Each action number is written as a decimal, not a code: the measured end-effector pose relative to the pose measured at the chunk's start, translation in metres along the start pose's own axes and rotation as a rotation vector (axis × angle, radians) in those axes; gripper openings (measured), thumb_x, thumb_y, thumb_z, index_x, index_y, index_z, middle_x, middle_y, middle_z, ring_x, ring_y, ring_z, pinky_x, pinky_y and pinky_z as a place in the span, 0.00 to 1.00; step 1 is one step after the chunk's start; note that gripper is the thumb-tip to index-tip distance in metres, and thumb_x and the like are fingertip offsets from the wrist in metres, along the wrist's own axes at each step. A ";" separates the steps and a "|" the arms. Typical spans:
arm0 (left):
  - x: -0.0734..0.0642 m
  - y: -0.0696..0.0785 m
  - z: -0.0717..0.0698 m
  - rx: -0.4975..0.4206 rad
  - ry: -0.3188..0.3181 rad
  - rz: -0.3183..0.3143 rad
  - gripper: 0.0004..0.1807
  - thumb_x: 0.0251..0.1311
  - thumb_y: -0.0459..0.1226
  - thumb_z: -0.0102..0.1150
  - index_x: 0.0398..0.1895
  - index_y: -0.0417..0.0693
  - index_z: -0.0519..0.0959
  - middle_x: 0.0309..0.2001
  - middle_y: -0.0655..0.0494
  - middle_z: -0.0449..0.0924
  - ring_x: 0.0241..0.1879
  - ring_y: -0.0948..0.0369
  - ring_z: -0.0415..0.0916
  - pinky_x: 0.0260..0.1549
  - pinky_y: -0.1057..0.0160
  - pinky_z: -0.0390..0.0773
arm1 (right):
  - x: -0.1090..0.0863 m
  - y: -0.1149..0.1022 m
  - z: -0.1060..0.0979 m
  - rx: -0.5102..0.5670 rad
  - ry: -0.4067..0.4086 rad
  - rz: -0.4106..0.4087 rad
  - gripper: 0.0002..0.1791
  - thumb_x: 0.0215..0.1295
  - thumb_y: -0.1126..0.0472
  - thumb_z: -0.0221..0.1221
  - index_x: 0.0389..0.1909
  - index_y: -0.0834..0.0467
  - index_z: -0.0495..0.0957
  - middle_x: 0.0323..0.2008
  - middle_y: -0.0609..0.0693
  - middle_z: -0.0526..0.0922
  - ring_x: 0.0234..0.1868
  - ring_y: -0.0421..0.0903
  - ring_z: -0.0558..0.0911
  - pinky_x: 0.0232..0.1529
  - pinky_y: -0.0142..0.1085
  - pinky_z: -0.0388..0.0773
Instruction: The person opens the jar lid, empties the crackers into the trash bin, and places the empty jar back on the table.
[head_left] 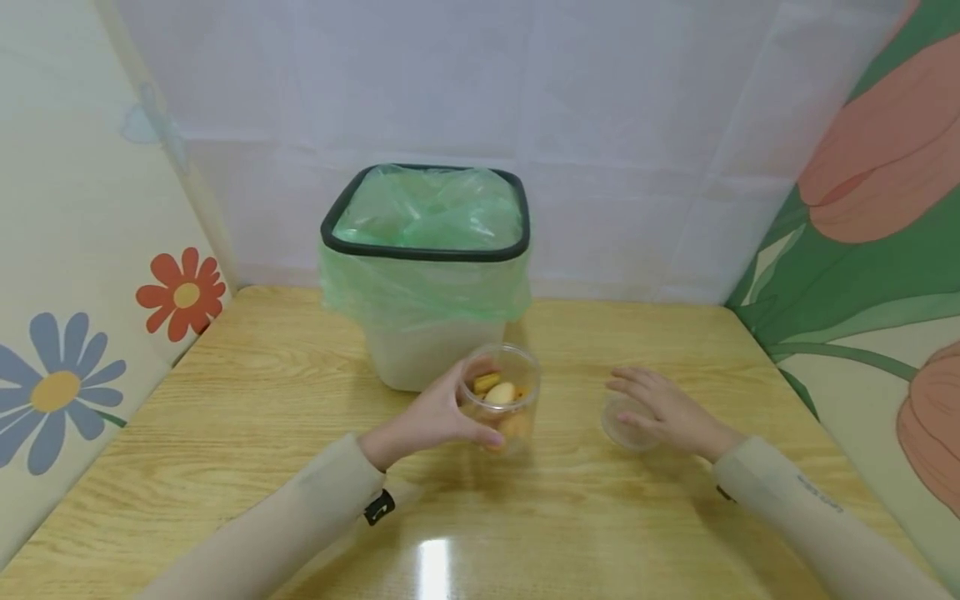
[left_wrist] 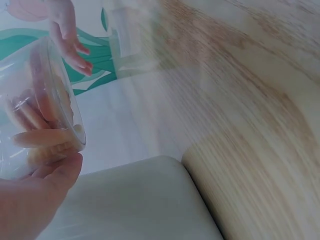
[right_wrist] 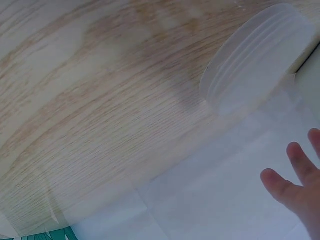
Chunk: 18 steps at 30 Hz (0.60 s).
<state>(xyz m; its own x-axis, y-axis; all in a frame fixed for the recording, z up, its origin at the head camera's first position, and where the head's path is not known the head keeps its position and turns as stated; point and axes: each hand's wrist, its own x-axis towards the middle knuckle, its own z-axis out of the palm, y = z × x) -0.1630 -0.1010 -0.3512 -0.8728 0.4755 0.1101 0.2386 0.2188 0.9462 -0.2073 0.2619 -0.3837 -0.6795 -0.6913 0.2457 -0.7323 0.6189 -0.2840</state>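
Clear jar point(head_left: 519, 421) | left grip point(head_left: 442, 411) curled round it | right grip point(head_left: 667, 408) fingers extended near lid point(head_left: 619, 432) | green-lined bin point(head_left: 416, 354) just behind

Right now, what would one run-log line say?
left hand: grips clear jar | clear jar: uncovered, food pieces inside | right hand: near lid, not gripping | lid: on table | bin: green liner
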 end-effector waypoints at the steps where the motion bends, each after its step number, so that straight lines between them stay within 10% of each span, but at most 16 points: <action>1: -0.001 0.000 -0.001 -0.004 -0.003 0.002 0.57 0.42 0.36 0.79 0.74 0.43 0.53 0.70 0.47 0.61 0.67 0.50 0.60 0.65 0.47 0.58 | 0.000 -0.001 0.000 -0.002 0.004 -0.002 0.25 0.67 0.60 0.60 0.61 0.67 0.71 0.64 0.66 0.68 0.64 0.66 0.65 0.59 0.64 0.60; 18: -0.020 0.003 -0.018 0.007 0.017 0.024 0.57 0.39 0.37 0.81 0.72 0.38 0.56 0.69 0.43 0.63 0.67 0.47 0.60 0.64 0.41 0.58 | 0.008 -0.007 -0.001 -0.039 0.091 -0.015 0.21 0.67 0.60 0.59 0.56 0.69 0.75 0.59 0.66 0.74 0.60 0.64 0.70 0.59 0.60 0.64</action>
<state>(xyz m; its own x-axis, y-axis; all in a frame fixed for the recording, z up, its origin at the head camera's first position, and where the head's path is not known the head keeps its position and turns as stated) -0.1523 -0.1253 -0.3447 -0.8740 0.4660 0.1379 0.2625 0.2138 0.9410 -0.2074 0.2526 -0.3785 -0.6681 -0.6653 0.3332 -0.7427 0.6237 -0.2436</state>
